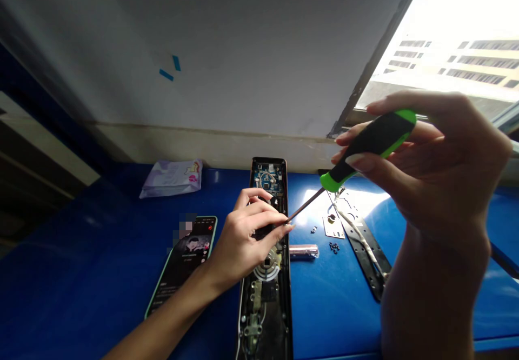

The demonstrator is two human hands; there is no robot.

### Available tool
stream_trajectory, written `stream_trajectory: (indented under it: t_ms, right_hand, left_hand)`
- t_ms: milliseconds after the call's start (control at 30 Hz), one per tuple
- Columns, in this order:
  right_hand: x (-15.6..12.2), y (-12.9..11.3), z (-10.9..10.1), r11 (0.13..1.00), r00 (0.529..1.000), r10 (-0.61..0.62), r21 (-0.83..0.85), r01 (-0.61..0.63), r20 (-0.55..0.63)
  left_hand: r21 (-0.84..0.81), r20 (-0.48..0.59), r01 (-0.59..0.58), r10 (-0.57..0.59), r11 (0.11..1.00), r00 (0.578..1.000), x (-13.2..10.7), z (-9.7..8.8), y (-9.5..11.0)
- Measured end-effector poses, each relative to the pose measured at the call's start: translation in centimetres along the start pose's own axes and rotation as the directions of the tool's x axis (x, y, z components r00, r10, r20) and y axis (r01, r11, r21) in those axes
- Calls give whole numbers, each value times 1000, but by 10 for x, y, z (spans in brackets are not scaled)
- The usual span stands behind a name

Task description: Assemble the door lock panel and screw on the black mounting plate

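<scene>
Right hand (438, 160) gripping the handle of a screwdriver (375, 144) (green and black), left hand (247, 233) pinching near its tip, device (275, 327) beneath these fingers, screws (334, 248) to their right.

We are gripping a green-and-black screwdriver (375, 139) in our right hand (440, 165) while our left hand (249, 233) is pinching near its tip above an opened device (271, 295)

Under the left hand (249, 230), the shiny blue desk (93, 279) holds a long black case (279, 338); to its left, a green-edged phone (184, 260); right, tiny black bits (334, 248).
</scene>
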State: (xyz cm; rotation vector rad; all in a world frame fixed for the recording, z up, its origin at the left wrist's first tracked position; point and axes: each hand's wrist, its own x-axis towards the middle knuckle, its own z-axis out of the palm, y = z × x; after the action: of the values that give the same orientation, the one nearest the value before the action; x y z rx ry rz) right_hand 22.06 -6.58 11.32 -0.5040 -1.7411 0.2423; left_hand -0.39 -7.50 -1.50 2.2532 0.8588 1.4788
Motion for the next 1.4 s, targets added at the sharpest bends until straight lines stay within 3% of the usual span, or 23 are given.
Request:
stream_trajectory:
  t_ms: [233, 433, 600, 733, 900, 1033, 1400]
  right_hand:
    - [-2, -4, 0, 1000, 976, 14, 5, -15, 217]
    - [-5, -2, 1, 999, 993, 23, -27, -20, 113]
    - [-8, 1, 2, 1000, 985, 17, -17, -15, 171]
    - [-13, 10, 8, 1000, 990, -22, 13, 20, 142]
    - [-20, 18, 13, 999, 992, -55, 10, 54, 117]
    - [-24, 22, 15, 998, 986, -58, -27, 63, 154]
    - [-24, 23, 24, 993, 968, -110, -24, 119, 224]
  left_hand:
    - [51, 83, 18, -23, 999, 996, -2, -1, -2]
    - [94, 54, 30, -35, 995, 998, -3, 1, -2]
    - [153, 10, -12, 10, 988, 1000, -2, 0, -3]
    - [236, -2, -26, 27, 971, 1000, -2, -3, -4]
    - [255, -96, 146, -125, 956, 987, -6, -8, -7]
    - [200, -51, 244, -238, 949, 970, -12, -5, -12]
    - [204, 41, 257, -271, 945, 962, -16, 1, -9]
